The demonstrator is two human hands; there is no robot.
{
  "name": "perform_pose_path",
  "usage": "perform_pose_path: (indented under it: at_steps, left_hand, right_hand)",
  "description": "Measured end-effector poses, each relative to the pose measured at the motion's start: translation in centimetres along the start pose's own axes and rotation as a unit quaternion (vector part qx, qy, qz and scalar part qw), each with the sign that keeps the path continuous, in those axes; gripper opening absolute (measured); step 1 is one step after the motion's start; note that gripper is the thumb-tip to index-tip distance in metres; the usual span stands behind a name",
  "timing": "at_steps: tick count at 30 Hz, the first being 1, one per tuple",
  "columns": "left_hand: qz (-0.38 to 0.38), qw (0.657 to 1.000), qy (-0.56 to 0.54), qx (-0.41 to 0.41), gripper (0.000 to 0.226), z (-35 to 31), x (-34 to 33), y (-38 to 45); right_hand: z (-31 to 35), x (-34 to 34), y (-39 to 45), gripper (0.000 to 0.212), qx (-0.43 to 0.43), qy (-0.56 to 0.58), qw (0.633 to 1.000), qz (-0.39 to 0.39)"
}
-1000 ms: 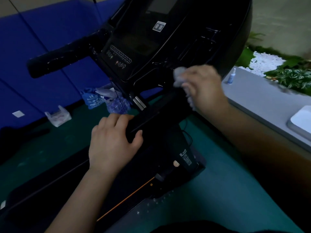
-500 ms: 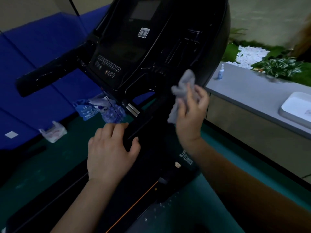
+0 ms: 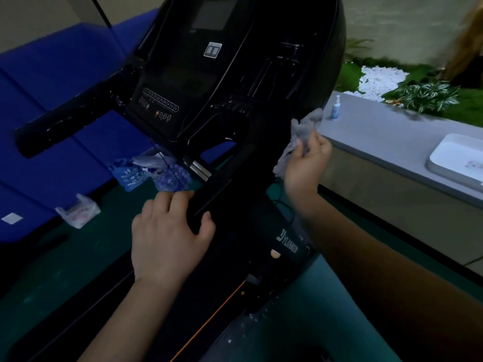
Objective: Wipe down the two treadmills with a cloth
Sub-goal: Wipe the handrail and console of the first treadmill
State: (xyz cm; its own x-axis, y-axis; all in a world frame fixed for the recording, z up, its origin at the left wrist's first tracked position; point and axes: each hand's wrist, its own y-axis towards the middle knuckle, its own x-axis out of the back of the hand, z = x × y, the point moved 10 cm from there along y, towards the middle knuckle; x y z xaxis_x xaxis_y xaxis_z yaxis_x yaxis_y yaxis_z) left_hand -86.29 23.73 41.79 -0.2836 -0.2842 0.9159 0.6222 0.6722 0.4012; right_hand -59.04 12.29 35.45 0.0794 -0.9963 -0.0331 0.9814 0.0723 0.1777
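— What's out at nine o'clock from where you stand?

— The treadmill's padded handlebar point(image 3: 70, 126) sticks out that way, with blue wall mats point(image 3: 52, 105) behind it. On the green floor point(image 3: 65, 257) below lie a white plastic bag point(image 3: 78, 211) and, nearer the machine, a blue plastic bag point(image 3: 130, 175).

— And your left hand?

— My left hand point(image 3: 167, 239) rests on the black treadmill point(image 3: 235, 126), fingers wrapped over the edge of a dark bar just under the console, thumb hooked on its near side. It grips the bar.

— Where's the control panel?

— At twelve o'clock, tilted toward me: a dark screen, a row of small buttons point(image 3: 160, 101) and a grey sticker point(image 3: 213, 50). Lower, toward five o'clock, the motor cover carries a pale logo point(image 3: 287, 241).

— The cloth?

— The grey cloth point(image 3: 300, 134) is bunched in my right hand point(image 3: 304, 165), at about two o'clock. My fingers are clamped round it, and it sits right at the console's right edge; whether it touches the plastic I can't tell.

— Further right?

— A grey tabletop point(image 3: 392, 134) with a small spray bottle point(image 3: 335, 107) standing upright, a white basin point(image 3: 457, 159) at three o'clock, and green plants point(image 3: 428, 96) with white pebbles point(image 3: 379, 79) beyond.
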Motion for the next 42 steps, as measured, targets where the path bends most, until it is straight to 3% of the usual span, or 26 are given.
perform_pose_path:
  at_steps: [3,8,10,13,16,20,22,26,30,33,35,39,42]
  left_hand:
    - [-0.009,1.000,0.005,0.000,0.050,0.0,0.1,-0.1]
    - [-0.009,1.000,-0.011,-0.004,0.051,0.0,0.2,0.0]
    - [0.000,1.000,-0.016,0.003,0.051,0.0,0.2,0.2]
    - [0.000,1.000,-0.014,-0.002,0.052,-0.2,0.1,0.3]
    - [-0.001,1.000,-0.017,-0.003,0.053,0.1,0.1,0.2]
    - [0.007,1.000,-0.018,0.002,0.052,0.1,-0.1,0.4]
    - [0.000,1.000,-0.021,0.004,0.052,0.0,0.1,0.5]
    - [-0.008,1.000,-0.025,0.004,0.053,0.0,0.2,0.4]
    - [-0.004,1.000,-0.020,0.001,0.054,0.0,0.1,0.4]
    - [0.002,1.000,-0.024,0.005,0.055,0.1,0.0,0.5]
    - [0.001,1.000,-0.022,0.005,0.055,0.1,0.1,0.5]
    - [-0.006,1.000,-0.024,0.004,0.053,0.0,0.3,0.4]
    - [-0.002,1.000,-0.023,0.002,0.052,-0.1,0.2,0.5]
  right_hand:
    - [-0.2,-0.7,-3.3,0.035,0.039,-0.033,0.998,0.036]
    - [4.1,-0.7,-6.3,0.047,0.246,-0.121,0.956,0.107]
    - [7.3,-2.2,-5.1,0.040,0.343,-0.144,0.914,0.165]
    - [9.0,-5.7,-3.5,0.034,0.435,-0.258,0.815,0.283]
    - [9.9,-5.7,2.6,0.030,0.437,-0.323,0.796,0.265]
    - [12.1,-5.1,9.6,0.026,0.401,-0.320,0.833,0.208]
    - [12.6,-6.2,7.0,0.026,0.433,-0.304,0.813,0.243]
    - [13.0,-6.6,1.4,0.018,0.524,-0.240,0.737,0.352]
    - [13.9,-6.5,11.5,0.020,0.436,-0.344,0.795,0.244]
    - [15.5,-5.4,16.2,0.025,0.380,-0.314,0.849,0.191]
    - [15.7,-5.8,14.9,0.030,0.420,-0.307,0.830,0.201]
    - [15.3,-6.7,9.7,0.026,0.505,-0.310,0.749,0.296]
    - [17.2,-7.2,11.9,0.025,0.532,-0.329,0.723,0.292]
